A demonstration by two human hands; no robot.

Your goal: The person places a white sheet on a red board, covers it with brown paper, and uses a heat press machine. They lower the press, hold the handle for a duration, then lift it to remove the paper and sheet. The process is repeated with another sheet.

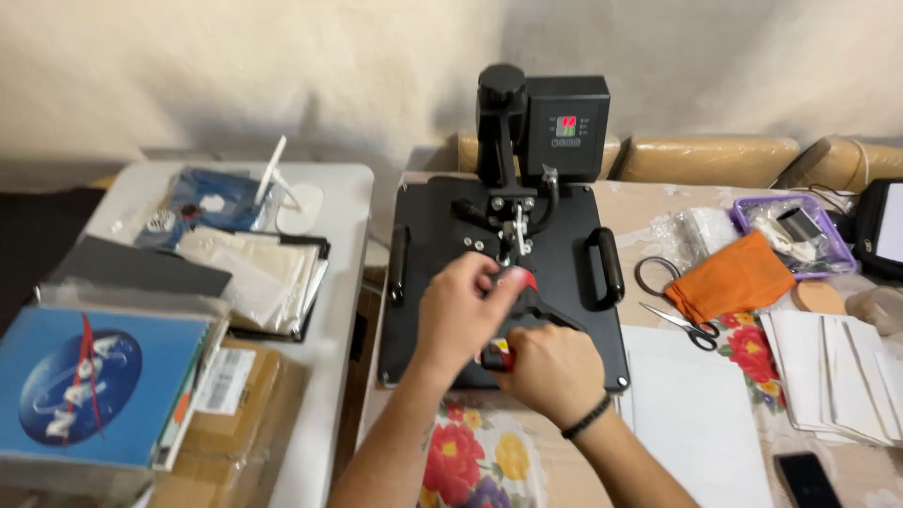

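Press handle (527,292); scissors (673,315) well right.

The heat press (508,273) is matt black painted metal, its 2 side handles (609,265) smooth glossy black plastic, its linkage (515,221) bare shiny steel. The scissors (679,320) have bright metal blades and dark plastic grips. The orange pouch (732,276) is soft matt cloth. White paper sheets (691,414) near the desk's front edge look smooth and matt. The floral desk cover (475,461) has a slight sheen. The cardboard box (240,414) is dull brown.
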